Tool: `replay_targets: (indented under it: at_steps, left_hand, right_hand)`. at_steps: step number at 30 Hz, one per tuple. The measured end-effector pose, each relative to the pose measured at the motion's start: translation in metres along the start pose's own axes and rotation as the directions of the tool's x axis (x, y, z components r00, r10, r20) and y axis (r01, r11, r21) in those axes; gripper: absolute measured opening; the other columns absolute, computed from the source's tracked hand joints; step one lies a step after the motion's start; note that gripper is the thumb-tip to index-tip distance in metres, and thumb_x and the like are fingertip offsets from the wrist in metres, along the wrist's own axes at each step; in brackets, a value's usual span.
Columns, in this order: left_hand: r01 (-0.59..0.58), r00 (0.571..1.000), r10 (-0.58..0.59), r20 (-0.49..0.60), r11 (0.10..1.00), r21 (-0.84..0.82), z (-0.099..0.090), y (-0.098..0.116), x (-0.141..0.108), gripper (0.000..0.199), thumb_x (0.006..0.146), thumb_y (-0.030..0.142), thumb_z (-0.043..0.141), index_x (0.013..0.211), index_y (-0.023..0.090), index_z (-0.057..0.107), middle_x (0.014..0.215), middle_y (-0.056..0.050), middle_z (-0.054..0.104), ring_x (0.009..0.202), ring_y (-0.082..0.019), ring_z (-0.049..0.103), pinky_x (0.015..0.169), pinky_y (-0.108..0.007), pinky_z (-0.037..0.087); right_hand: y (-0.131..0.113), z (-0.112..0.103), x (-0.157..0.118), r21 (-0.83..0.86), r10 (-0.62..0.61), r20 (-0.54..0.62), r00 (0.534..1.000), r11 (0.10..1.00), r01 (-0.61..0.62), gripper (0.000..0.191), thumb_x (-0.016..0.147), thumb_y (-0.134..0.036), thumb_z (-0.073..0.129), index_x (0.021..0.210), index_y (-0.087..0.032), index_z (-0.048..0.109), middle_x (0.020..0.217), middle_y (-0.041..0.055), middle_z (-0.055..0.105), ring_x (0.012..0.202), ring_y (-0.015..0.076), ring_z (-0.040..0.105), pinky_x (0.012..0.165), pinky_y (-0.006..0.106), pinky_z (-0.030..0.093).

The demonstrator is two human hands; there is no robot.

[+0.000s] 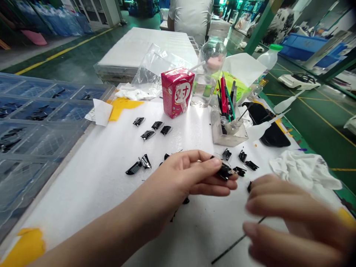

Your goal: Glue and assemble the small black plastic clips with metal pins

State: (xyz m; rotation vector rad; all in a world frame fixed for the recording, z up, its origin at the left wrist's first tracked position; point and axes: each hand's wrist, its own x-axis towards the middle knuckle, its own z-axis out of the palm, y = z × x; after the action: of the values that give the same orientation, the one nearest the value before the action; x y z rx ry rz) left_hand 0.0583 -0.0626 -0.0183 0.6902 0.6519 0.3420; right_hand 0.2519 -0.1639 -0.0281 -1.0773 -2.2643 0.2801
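Observation:
My left hand (191, 172) pinches a small glossy black plastic part (224, 171) between thumb and fingers, above the white work surface. Close by on the right, my right hand (289, 218) is blurred by motion; a gap shows between its thumb and bent fingers, with nothing visible held there. A thin black rod (230, 249) lies on the surface and runs behind the right thumb. Similar black parts (251, 165) lie just beyond the hands, and one is partly hidden by the right fingers. More black parts (134, 168) are scattered to the left.
A red drink carton (176, 92) stands at the back, beside a clear cup (202, 91). Tweezers and pens fill a small box (229, 138). Divided blue trays (30, 148) border the left. A white cloth (304, 168) lies right. A person (191, 20) sits beyond.

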Motion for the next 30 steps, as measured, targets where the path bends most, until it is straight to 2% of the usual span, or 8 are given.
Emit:
replay_targets:
  at_steps: [2, 5, 8, 12, 15, 20, 24, 30]
  left_hand:
    - [-0.097, 0.992, 0.103, -0.072, 0.992, 0.081, 0.001, 0.002, 0.000, 0.022, 0.091, 0.031, 0.076, 0.082, 0.015, 0.065, 0.080, -0.001, 0.078, 0.078, -0.010, 0.073, 0.075, -0.016, 0.058]
    - [-0.238, 0.949, 0.278, -0.148, 0.941, 0.241, 0.004, 0.001, 0.000, 0.016, 0.091, 0.024, 0.075, 0.082, 0.017, 0.064, 0.075, 0.004, 0.073, 0.075, -0.009, 0.072, 0.073, -0.016, 0.057]
    - [-0.291, 0.917, 0.369, -0.155, 0.880, 0.375, 0.006, -0.002, -0.001, 0.012, 0.088, 0.022, 0.078, 0.085, 0.018, 0.067, 0.078, 0.005, 0.073, 0.077, -0.009, 0.071, 0.073, -0.015, 0.056]
    - [-0.309, 0.904, 0.408, -0.128, 0.830, 0.464, 0.007, -0.004, -0.003, 0.008, 0.088, 0.024, 0.077, 0.088, 0.018, 0.071, 0.083, 0.004, 0.074, 0.081, -0.010, 0.071, 0.075, -0.014, 0.055]
    - [-0.283, 0.924, 0.359, -0.131, 0.874, 0.395, 0.006, -0.002, -0.003, 0.008, 0.090, 0.022, 0.075, 0.085, 0.017, 0.071, 0.082, 0.003, 0.075, 0.079, -0.009, 0.071, 0.073, -0.014, 0.056]
    - [-0.088, 0.996, 0.089, -0.010, 0.996, 0.030, 0.001, 0.003, 0.000, 0.018, 0.090, 0.028, 0.077, 0.081, 0.014, 0.072, 0.075, 0.000, 0.077, 0.070, -0.008, 0.071, 0.066, -0.012, 0.057]
    - [0.041, 0.999, -0.042, 0.000, 0.983, -0.178, -0.004, 0.003, 0.001, 0.022, 0.096, 0.021, 0.068, 0.078, 0.012, 0.078, 0.076, -0.002, 0.080, 0.064, -0.006, 0.072, 0.059, -0.009, 0.057]
    - [0.080, 0.997, -0.079, 0.013, 0.969, -0.232, -0.004, 0.003, 0.000, 0.030, 0.099, 0.018, 0.062, 0.076, 0.011, 0.080, 0.075, -0.003, 0.081, 0.062, -0.006, 0.073, 0.058, -0.010, 0.059]
  right_hand:
    - [-0.004, 0.009, 0.001, 0.000, -0.075, 0.197, 0.977, 0.997, 0.077, 0.028, 0.111, -0.025, 0.036, 0.096, -0.021, 0.059, 0.078, 0.0002, 0.064, 0.065, 0.0152, 0.060, 0.058, 0.030, 0.048]
    - [-0.005, 0.023, -0.001, -0.020, -0.072, 0.448, 0.891, 0.996, 0.091, 0.024, 0.109, -0.025, 0.044, 0.087, -0.021, 0.055, 0.078, -0.0016, 0.060, 0.061, 0.0142, 0.053, 0.047, 0.029, 0.036]
    - [-0.003, 0.031, -0.006, -0.025, -0.101, 0.523, 0.846, 0.991, 0.133, 0.017, 0.102, -0.028, 0.061, 0.088, -0.020, 0.054, 0.081, -0.0016, 0.058, 0.063, 0.0152, 0.050, 0.045, 0.030, 0.033]
    - [-0.001, 0.031, -0.007, -0.060, -0.138, 0.524, 0.840, 0.979, 0.197, 0.025, 0.090, -0.029, 0.076, 0.085, -0.019, 0.054, 0.081, -0.0015, 0.058, 0.065, 0.0162, 0.047, 0.044, 0.031, 0.032]
    - [0.000, 0.027, -0.005, -0.010, -0.062, 0.485, 0.872, 0.997, 0.077, 0.024, 0.088, -0.020, 0.078, 0.085, -0.019, 0.054, 0.083, -0.0025, 0.060, 0.069, 0.0151, 0.051, 0.052, 0.029, 0.040]
    - [-0.001, 0.018, 0.000, 0.158, 0.055, 0.340, 0.939, 0.981, -0.115, 0.019, 0.096, -0.012, 0.064, 0.086, -0.022, 0.051, 0.080, -0.0030, 0.063, 0.075, 0.0128, 0.057, 0.067, 0.020, 0.046]
    - [-0.001, 0.015, -0.001, 0.200, 0.104, 0.372, 0.922, 0.961, -0.189, 0.017, 0.097, -0.010, 0.060, 0.089, -0.022, 0.052, 0.081, -0.0040, 0.064, 0.077, 0.0107, 0.060, 0.073, 0.018, 0.048]
    - [0.000, 0.010, -0.015, 0.226, 0.180, 0.400, 0.899, 0.931, -0.287, 0.011, 0.096, -0.019, 0.063, 0.097, -0.026, 0.054, 0.085, -0.0020, 0.064, 0.075, 0.0129, 0.063, 0.069, 0.019, 0.055]
